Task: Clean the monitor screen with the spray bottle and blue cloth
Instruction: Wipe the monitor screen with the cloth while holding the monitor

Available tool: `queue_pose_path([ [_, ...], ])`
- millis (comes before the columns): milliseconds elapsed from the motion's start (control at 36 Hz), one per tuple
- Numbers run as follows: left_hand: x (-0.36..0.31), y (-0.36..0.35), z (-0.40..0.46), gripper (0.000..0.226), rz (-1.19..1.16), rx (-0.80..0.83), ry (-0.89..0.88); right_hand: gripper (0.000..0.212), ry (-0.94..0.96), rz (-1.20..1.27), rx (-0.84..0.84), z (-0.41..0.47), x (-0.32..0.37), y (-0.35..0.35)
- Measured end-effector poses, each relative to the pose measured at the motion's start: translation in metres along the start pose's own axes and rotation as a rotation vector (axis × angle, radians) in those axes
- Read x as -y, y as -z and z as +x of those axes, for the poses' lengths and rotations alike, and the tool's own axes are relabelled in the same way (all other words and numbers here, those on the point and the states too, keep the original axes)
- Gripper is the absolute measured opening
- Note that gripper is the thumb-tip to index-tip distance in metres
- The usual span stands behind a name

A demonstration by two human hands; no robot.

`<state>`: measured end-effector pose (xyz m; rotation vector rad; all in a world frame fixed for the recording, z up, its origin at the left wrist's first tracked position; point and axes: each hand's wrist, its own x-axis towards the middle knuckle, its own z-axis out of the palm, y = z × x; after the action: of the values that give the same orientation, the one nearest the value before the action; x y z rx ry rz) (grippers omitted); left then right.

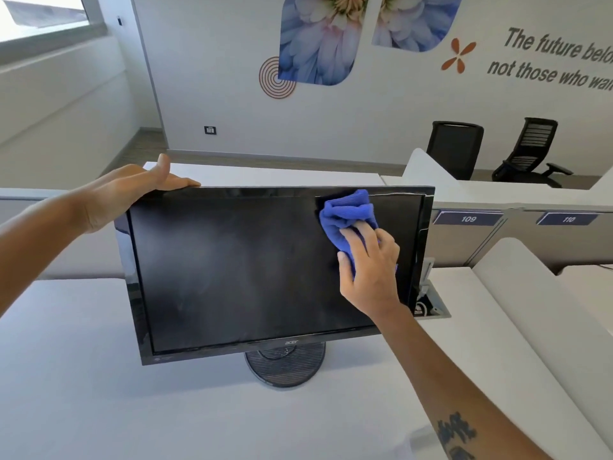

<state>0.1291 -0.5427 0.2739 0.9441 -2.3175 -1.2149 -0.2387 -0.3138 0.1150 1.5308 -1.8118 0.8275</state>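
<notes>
A black monitor (232, 270) stands on a round base (285, 366) in the middle of a white desk (99, 393); its dark screen shows faint smears. My right hand (370, 270) holds a bunched blue cloth (348, 217) against the upper right part of the screen, fingers curled over the cloth. My left hand (132, 190) rests on the monitor's top left corner, thumb up and fingers over the top edge. No spray bottle is in view.
A cable box (431, 303) is sunk into the desk right of the monitor. White partitions (530, 293) with labels 109 and 110 run along the right. Two black office chairs (491, 151) stand by the far wall.
</notes>
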Motion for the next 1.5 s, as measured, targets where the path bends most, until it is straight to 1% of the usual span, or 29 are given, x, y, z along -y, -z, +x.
queue_pose_path([
  [83,0.001,-0.001,-0.001,0.084,-0.011,0.004,-0.011,0.036,0.098,-0.036,-0.003,0.017,-0.008,0.003],
  [139,0.000,-0.001,0.000,0.084,-0.005,0.003,-0.006,0.029,0.101,-0.075,-0.021,0.029,-0.017,0.008],
  [194,0.000,0.000,0.001,0.082,0.001,0.003,-0.003,0.026,0.000,-0.119,-0.053,0.037,-0.028,0.015],
  [333,-0.002,0.001,-0.001,0.074,0.007,0.007,-0.001,0.034,-0.445,-0.093,-0.117,0.022,-0.050,0.028],
  [389,-0.004,0.001,-0.001,0.074,0.017,0.014,0.007,0.035,-0.543,-0.090,-0.111,0.007,-0.050,0.030],
  [444,-0.005,0.002,0.000,0.076,0.014,0.023,0.008,0.036,-0.572,-0.084,-0.083,-0.009,-0.046,0.029],
  [500,-0.006,0.000,0.001,0.086,0.016,0.025,0.008,0.035,-0.600,-0.053,-0.072,-0.026,-0.040,0.027],
  [583,-0.004,0.001,0.005,0.125,0.055,0.005,0.032,0.033,-0.694,-0.037,-0.043,-0.053,-0.028,0.026],
  [611,-0.004,0.001,0.005,0.130,0.068,0.001,0.038,0.033,-0.728,-0.035,-0.029,-0.063,-0.024,0.025],
  [667,-0.001,0.002,0.006,0.128,0.073,-0.004,0.045,0.031,-0.794,-0.027,0.002,-0.082,-0.018,0.024],
  [778,0.012,0.007,0.012,0.107,0.073,-0.009,0.058,0.028,-0.929,-0.004,0.041,-0.119,-0.009,0.021],
  [833,0.018,0.008,0.016,0.101,0.081,-0.010,0.063,0.029,-1.004,0.005,0.056,-0.133,-0.004,0.019],
  [889,0.022,0.008,0.018,0.098,0.085,-0.010,0.065,0.029,-1.039,0.025,0.057,-0.142,-0.003,0.017],
  [972,0.024,0.009,0.020,0.097,0.062,-0.026,0.072,0.032,-1.082,0.113,0.003,-0.137,-0.002,0.017],
  [1028,0.025,0.008,0.018,0.098,0.042,-0.038,0.081,0.038,-1.075,0.153,-0.037,-0.126,0.000,0.017],
  [1083,0.024,0.007,0.016,0.097,0.017,-0.043,0.084,0.043,-0.994,0.170,-0.076,-0.108,-0.001,0.019],
  [1194,0.020,0.007,0.013,0.085,0.024,-0.005,0.065,0.043,-0.764,0.168,-0.165,-0.050,-0.008,0.021],
  [1306,0.017,0.006,0.015,0.085,0.019,-0.003,0.060,0.039,-0.640,0.121,-0.282,0.009,-0.008,0.021],
  [1389,0.018,0.006,0.014,0.084,0.000,-0.003,0.047,0.039,-0.624,0.123,-0.327,0.033,0.002,0.015],
  [1500,0.016,0.005,0.012,0.088,-0.011,-0.006,0.057,0.042,-0.610,0.092,-0.308,0.043,0.027,0.002],
])
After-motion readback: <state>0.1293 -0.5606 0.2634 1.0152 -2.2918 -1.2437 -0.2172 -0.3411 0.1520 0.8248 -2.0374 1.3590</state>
